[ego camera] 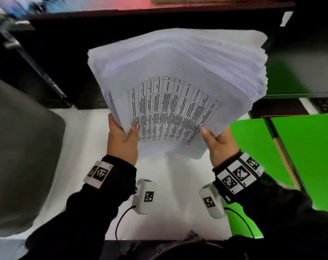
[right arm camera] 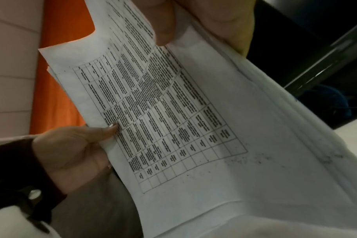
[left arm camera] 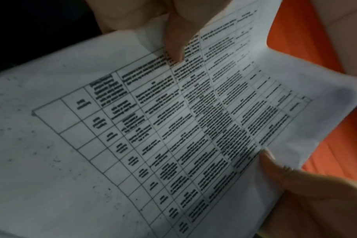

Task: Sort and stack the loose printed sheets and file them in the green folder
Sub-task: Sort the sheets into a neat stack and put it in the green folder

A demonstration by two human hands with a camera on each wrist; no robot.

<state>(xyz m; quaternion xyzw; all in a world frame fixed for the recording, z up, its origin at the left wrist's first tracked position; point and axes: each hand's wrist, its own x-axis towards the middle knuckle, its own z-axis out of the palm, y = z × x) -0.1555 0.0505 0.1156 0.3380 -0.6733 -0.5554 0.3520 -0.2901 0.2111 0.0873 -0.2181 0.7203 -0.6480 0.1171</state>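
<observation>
The left hand and right hand each clamp a near corner of the thick stack of printed sheets, thumbs on top, holding it above the white desk. The green folder lies open at the desk's right edge. With the far edges fanned and unsupported, sheets could slide out. The top sheet's printed table is too blurred to read.

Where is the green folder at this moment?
In the head view the green folder lies open on the white desk at the right, beside the right hand, which grips the stack of sheets with the left hand.
</observation>
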